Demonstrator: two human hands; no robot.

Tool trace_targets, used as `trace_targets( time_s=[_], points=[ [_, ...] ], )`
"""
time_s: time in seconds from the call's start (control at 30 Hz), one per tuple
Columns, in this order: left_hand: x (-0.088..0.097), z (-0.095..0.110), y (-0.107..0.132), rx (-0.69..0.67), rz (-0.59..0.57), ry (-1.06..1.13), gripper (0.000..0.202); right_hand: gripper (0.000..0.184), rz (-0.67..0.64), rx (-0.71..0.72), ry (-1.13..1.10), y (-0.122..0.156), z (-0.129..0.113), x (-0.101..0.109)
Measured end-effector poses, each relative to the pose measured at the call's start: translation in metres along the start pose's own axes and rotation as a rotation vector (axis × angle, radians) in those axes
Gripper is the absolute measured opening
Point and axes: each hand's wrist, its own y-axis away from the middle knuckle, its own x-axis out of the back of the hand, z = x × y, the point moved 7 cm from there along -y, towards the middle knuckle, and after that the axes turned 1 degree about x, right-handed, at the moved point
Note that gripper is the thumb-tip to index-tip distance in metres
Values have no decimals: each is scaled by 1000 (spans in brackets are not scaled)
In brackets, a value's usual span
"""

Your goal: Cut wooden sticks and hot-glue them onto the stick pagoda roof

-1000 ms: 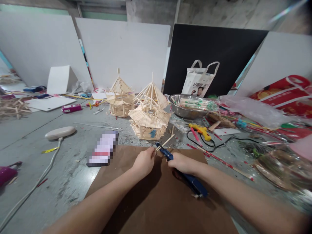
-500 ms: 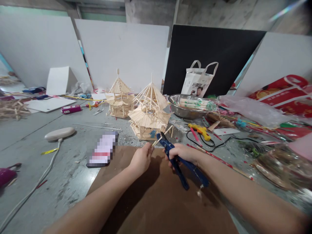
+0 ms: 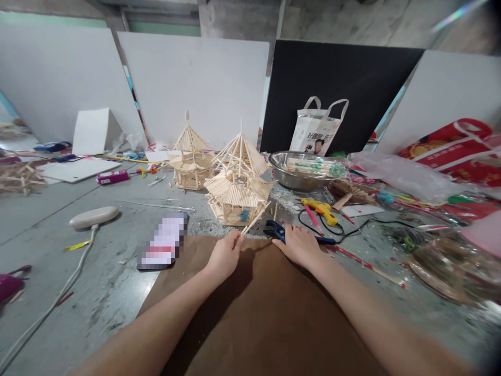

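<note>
Sticks (image 3: 255, 219) are pinched in the left grip (image 3: 226, 255), poking out toward the model (image 3: 238, 196) just beyond it. Right grip (image 3: 300, 245) is laid over the pliers (image 3: 277, 230), honestly can't tell if it's clenched on them. Glue gun (image 3: 321, 209) is just past that one, phone (image 3: 163, 240) left of the other.

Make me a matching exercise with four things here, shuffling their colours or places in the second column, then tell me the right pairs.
Things:
1. Thin wooden sticks
2. Pliers-like tool
3. Glue gun
4. Bowl

Colours or places:
A. Silver, in front of the black panel
B. Yellow
C. Pinched in the left hand
D. Dark blue, under the right hand

Right pairs: 1-C, 2-D, 3-B, 4-A.
</note>
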Motion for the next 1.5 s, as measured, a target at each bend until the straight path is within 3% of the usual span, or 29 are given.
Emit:
trace_targets(
  time_s=[0.13, 0.3, 0.4, 0.47, 0.57, 0.7, 0.87, 1.13, 1.33, 1.5],
  points=[
    [-2, -1, 0, 3, -9, 19, 24, 55, 149, 38, 44, 1, -8, -3],
    [-6, 0, 0, -9, -67, 41, 24, 46, 347, 95, 46, 10, -16, 17],
    [-9, 2, -1, -25, -118, 71, 24, 30, 441, 217, -45, 18, -28, 31],
    [-9, 5, -1, -56, -150, 95, 24, 27, 477, 378, -110, 25, -42, 35],
    [-9, 8, -1, -78, -189, 88, 25, 23, 499, 526, -192, 33, -52, 36],
    [-12, 11, 2, -74, -261, 33, 26, 26, 521, 488, -228, 35, -49, 34],
    [-13, 17, 5, -120, -304, -16, 25, 28, 356, 543, -199, 32, -51, 20],
    [-13, 13, 4, -134, -330, -24, 26, 30, 318, 508, -129, 31, -48, 17],
    [-13, 13, 4, -142, -323, -77, 26, 31, 405, 489, -103, 33, -50, 29],
    [-15, 13, 6, -154, -321, -133, 26, 26, 452, 661, -134, 41, -63, 31]
  ],
)
